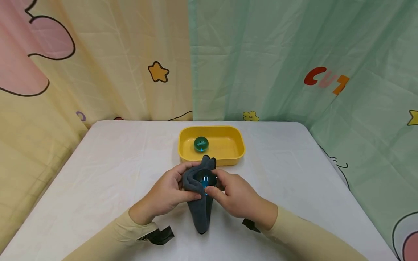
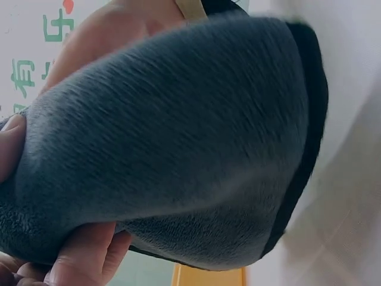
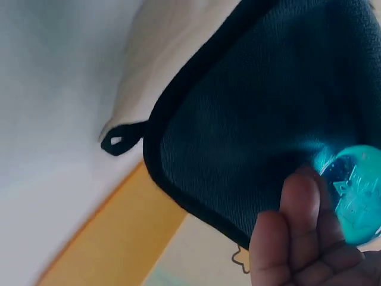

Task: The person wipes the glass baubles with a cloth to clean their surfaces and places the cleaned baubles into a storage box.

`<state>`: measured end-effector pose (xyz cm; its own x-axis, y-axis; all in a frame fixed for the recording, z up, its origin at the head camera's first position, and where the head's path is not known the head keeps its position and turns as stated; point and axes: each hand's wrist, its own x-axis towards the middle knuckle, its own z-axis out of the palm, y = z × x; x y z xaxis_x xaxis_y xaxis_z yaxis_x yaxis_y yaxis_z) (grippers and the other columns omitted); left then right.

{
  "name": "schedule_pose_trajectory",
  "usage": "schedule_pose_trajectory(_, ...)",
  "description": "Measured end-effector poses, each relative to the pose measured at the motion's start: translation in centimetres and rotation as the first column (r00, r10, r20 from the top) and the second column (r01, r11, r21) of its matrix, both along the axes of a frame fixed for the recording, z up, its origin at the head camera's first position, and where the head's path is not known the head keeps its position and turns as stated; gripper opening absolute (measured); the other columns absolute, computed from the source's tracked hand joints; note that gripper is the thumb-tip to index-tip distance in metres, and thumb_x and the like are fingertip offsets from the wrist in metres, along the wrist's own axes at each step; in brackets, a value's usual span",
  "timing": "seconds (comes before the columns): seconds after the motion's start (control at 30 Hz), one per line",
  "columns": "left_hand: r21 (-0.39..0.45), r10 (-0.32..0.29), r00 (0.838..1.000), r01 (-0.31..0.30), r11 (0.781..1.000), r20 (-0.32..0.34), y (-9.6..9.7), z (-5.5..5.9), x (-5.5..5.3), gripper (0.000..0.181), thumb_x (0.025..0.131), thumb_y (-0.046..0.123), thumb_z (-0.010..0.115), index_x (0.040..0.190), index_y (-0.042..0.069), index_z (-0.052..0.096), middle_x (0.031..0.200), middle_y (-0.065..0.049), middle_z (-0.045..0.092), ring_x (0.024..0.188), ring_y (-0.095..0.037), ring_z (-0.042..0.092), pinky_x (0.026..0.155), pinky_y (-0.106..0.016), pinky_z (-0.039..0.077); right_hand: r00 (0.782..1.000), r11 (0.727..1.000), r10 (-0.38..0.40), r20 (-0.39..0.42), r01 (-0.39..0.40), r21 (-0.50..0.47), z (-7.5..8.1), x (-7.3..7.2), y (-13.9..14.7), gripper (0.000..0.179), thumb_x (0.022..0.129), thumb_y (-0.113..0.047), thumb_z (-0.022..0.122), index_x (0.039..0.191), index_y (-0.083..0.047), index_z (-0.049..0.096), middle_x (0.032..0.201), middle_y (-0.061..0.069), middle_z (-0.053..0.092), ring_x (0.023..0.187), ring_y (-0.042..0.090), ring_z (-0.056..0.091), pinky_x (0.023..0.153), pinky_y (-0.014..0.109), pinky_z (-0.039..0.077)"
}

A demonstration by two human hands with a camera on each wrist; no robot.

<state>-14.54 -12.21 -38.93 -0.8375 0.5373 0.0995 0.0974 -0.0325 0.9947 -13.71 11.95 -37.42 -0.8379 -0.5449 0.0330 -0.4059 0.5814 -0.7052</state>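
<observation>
A dark grey towel with black edging hangs folded between both hands over the table. My left hand grips it from the left side, thumb in front, with the cloth bunched around a clear teal ball. From the right, my right hand holds the ball between thumb and fingers against the cloth. The right wrist view shows the ball glowing turquoise beside the fingertips. Plush cloth fills most of the left wrist view, where the ball is hidden.
Just beyond the hands stands a yellow rectangular tub. A second teal ball lies in its left half. The white-covered table reaches back to printed curtains. Black straps hang at the wrists.
</observation>
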Motion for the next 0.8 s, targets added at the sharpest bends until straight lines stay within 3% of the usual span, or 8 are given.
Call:
schedule_pose_trajectory(0.1,0.0,0.005,1.0,-0.005,1.0,-0.018,-0.07,0.0,-0.09,0.079,0.086,-0.002,0.083,0.154,0.003,0.043,0.145,-0.024,0.059,0.119,-0.016,0.071,0.098,-0.03,0.061,0.997,0.998,0.043,-0.065,-0.04,0.047,0.07,0.16,0.04,0.066,0.106,-0.034,0.065,0.158,-0.006,0.037,0.131,0.005,0.071,0.101,0.01,0.069,0.092,0.033,0.062)
schedule_pose_trajectory(0.2,-0.005,0.012,1.0,-0.012,1.0,-0.024,-0.21,0.07,-0.19,0.078,0.086,-0.002,0.083,0.153,0.002,0.043,0.145,-0.025,0.058,0.118,-0.017,0.071,0.098,-0.03,0.061,0.983,0.989,0.092,-0.159,-0.072,0.127,0.23,0.2,0.19,0.077,0.102,-0.028,0.071,0.164,-0.011,0.028,0.139,0.006,0.067,0.108,0.013,0.069,0.099,0.036,0.061)
schedule_pose_trajectory(0.33,-0.001,0.002,1.0,-0.002,1.0,-0.013,-0.27,0.16,-0.22,0.078,0.087,-0.001,0.083,0.153,0.001,0.043,0.147,-0.025,0.058,0.119,-0.016,0.071,0.099,-0.03,0.061,0.917,0.971,0.15,-0.37,-0.066,0.229,0.24,-0.04,0.4,0.075,0.097,-0.027,0.078,0.158,-0.008,0.039,0.138,0.009,0.069,0.119,0.021,0.07,0.105,0.04,0.058)
schedule_pose_trajectory(0.4,0.002,-0.007,1.0,0.007,1.0,-0.011,-0.25,0.11,-0.22,0.077,0.087,-0.001,0.083,0.153,0.001,0.043,0.147,-0.025,0.058,0.119,-0.015,0.071,0.099,-0.029,0.061,0.889,0.968,0.158,-0.43,-0.054,0.243,0.18,-0.15,0.51,0.073,0.095,-0.029,0.079,0.155,-0.005,0.043,0.136,0.01,0.07,0.119,0.022,0.07,0.104,0.04,0.059)
schedule_pose_trajectory(0.47,0.003,-0.016,1.0,0.016,1.0,-0.01,-0.21,0.06,-0.23,0.077,0.087,-0.001,0.083,0.153,0.001,0.043,0.146,-0.026,0.059,0.119,-0.015,0.071,0.098,-0.029,0.061,0.91,0.973,0.139,-0.39,-0.052,0.227,0.14,-0.18,0.54,0.072,0.095,-0.032,0.079,0.152,-0.004,0.045,0.129,0.007,0.073,0.11,0.019,0.071,0.096,0.035,0.062)
schedule_pose_trajectory(0.6,0.002,-0.028,1.0,0.028,1.0,-0.001,-0.1,-0.05,-0.22,0.077,0.087,-0.002,0.083,0.153,0.002,0.044,0.145,-0.026,0.06,0.117,-0.016,0.072,0.097,-0.03,0.062,0.991,0.994,0.055,-0.119,-0.043,0.096,-0.01,-0.18,0.39,0.059,0.102,-0.034,0.071,0.146,-0.003,0.048,0.099,0.0,0.075,0.079,0.008,0.064,0.07,0.024,0.058)
schedule_pose_trajectory(0.7,-0.001,-0.025,1.0,0.025,1.0,0.009,-0.02,-0.08,-0.15,0.077,0.087,-0.002,0.083,0.153,0.002,0.044,0.144,-0.026,0.061,0.115,-0.016,0.072,0.096,-0.03,0.062,0.999,1.0,0.011,0.045,-0.011,-0.014,-0.24,-0.22,0.2,0.042,0.108,-0.034,0.062,0.136,-0.003,0.056,0.082,-0.002,0.071,0.069,0.007,0.058,0.062,0.024,0.052)
schedule_pose_trajectory(0.8,-0.004,-0.017,1.0,0.017,1.0,0.009,-0.01,-0.11,-0.09,0.078,0.086,-0.003,0.083,0.153,0.001,0.044,0.145,-0.026,0.06,0.116,-0.016,0.072,0.096,-0.03,0.062,0.998,0.999,0.007,0.061,-0.004,-0.05,-0.48,-0.12,0.08,0.039,0.11,-0.036,0.056,0.133,-0.005,0.06,0.09,0.0,0.073,0.076,0.007,0.061,0.068,0.024,0.054)
